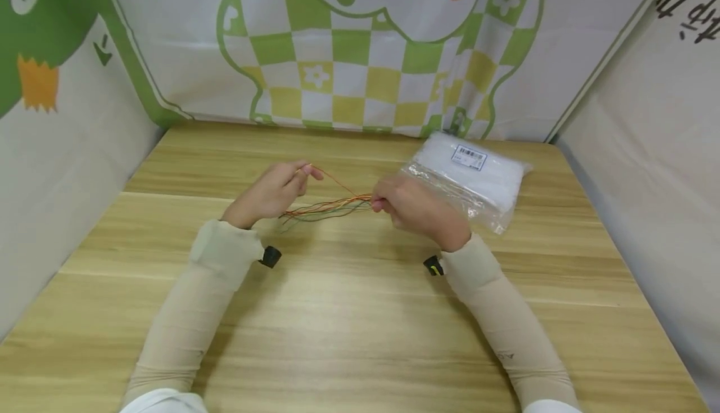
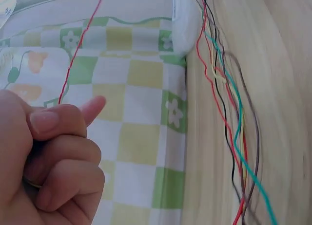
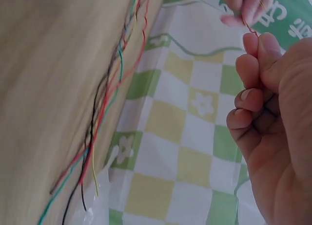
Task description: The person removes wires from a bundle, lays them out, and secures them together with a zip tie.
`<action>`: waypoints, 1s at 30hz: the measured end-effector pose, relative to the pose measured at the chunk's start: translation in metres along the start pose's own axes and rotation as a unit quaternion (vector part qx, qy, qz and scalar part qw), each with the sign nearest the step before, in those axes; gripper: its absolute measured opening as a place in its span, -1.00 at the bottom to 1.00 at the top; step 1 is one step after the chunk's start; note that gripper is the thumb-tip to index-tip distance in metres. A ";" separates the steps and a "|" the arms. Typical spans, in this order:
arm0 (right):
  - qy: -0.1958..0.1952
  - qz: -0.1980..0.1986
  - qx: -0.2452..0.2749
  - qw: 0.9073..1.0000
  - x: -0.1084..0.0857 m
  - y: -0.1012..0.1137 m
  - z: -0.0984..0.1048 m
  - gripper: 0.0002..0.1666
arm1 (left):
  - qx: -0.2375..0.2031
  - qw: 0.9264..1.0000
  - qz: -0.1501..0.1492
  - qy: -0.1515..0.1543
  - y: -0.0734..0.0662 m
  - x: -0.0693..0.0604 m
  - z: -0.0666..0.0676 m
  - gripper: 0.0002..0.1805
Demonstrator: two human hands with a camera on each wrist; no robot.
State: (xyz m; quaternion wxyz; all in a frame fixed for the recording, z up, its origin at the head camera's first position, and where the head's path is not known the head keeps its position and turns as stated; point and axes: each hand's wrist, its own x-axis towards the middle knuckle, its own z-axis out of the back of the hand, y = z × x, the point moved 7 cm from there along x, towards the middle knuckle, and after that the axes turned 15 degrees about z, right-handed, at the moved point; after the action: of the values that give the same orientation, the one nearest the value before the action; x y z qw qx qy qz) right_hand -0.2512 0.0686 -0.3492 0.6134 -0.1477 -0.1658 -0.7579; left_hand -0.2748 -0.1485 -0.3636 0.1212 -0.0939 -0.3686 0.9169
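A thin red wire [image 1: 334, 179] [image 2: 77, 48] stretches between the two hands. The left hand [image 1: 274, 193] [image 2: 53, 161] has its fingers curled, thumb against the wire, in the left wrist view. Thumb and index finger of the right hand [image 1: 413, 207] [image 3: 278, 108] pinch the wire, the other fingers bent. A loose bundle of red, black, green, brown and yellow wires [image 1: 329, 208] [image 2: 236, 113] [image 3: 105, 101] extends between the hands, below the single wire in the head view. Whether either hand holds the bundle cannot be told.
A clear plastic bag with white contents and a label [image 1: 478, 172] lies behind the right hand on the wooden table [image 1: 349, 325]. Patterned cloth [image 1: 360, 82] hangs along the table's back edge, with pale walls at both sides. A small black device sits at each wrist.
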 end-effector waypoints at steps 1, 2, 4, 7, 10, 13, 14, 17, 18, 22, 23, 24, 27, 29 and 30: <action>0.005 0.007 0.005 1.000 0.001 0.002 -0.004 -0.84 | -0.020 1.000 0.000 -0.006 0.001 0.000 0.000 -0.48; 0.008 0.014 0.007 1.000 0.003 0.004 -0.007 -0.82 | -0.040 0.999 0.003 -0.010 0.001 0.001 0.001 -0.47; 0.014 0.026 0.014 0.999 0.005 0.009 -0.013 -0.79 | -0.074 0.997 0.013 -0.013 0.002 0.001 0.000 -0.47; 0.029 0.032 0.022 0.999 0.008 0.013 -0.021 -0.74 | -0.127 0.991 0.036 -0.002 0.002 0.002 -0.004 -0.49; 0.047 0.030 0.026 0.998 0.010 0.018 -0.027 -0.72 | -0.174 0.983 0.062 0.014 0.002 0.002 -0.012 -0.51; 0.059 0.028 0.024 0.998 0.013 0.024 -0.029 -0.69 | -0.201 0.975 0.089 0.018 0.005 0.005 -0.019 -0.55; 0.059 0.027 0.022 0.998 0.014 0.026 -0.028 -0.68 | -0.208 0.973 0.098 0.018 0.006 0.006 -0.021 -0.57; 0.057 0.031 0.015 0.998 0.016 0.032 -0.027 -0.65 | -0.229 0.965 0.128 0.016 0.010 0.008 -0.028 -0.62; 0.056 0.033 0.013 0.998 0.017 0.034 -0.026 -0.64 | -0.237 0.961 0.138 0.016 0.011 0.008 -0.029 -0.64; 0.055 0.042 0.018 0.997 0.020 0.038 -0.024 -0.64 | -0.274 0.945 0.178 0.016 0.014 0.007 -0.033 -0.68; 0.055 0.038 0.026 0.997 0.019 0.037 -0.023 -0.64 | -0.283 0.941 0.182 0.018 0.015 0.007 -0.033 -0.69; 0.052 0.035 0.035 0.997 0.019 0.036 -0.021 -0.65 | -0.293 0.938 0.186 0.022 0.015 0.007 -0.032 -0.69; 0.033 0.026 0.061 0.997 0.017 0.032 -0.013 -0.65 | -0.317 0.929 0.188 0.041 0.016 0.008 -0.032 -0.70; 0.016 0.028 0.072 0.997 0.015 0.029 -0.008 -0.66 | -0.333 0.923 0.186 0.054 0.015 0.008 -0.031 -0.70; 0.010 0.030 0.073 0.997 0.014 0.028 -0.005 -0.68 | -0.341 0.920 0.185 0.060 0.015 0.008 -0.031 -0.69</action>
State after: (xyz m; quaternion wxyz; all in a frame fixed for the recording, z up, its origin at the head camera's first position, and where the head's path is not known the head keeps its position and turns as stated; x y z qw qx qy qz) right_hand -0.2270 0.0489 -0.3460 0.6463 -0.1000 -0.2106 -0.7266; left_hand -0.2767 -0.1366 -0.3969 -0.0681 -0.2510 -0.6268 0.7345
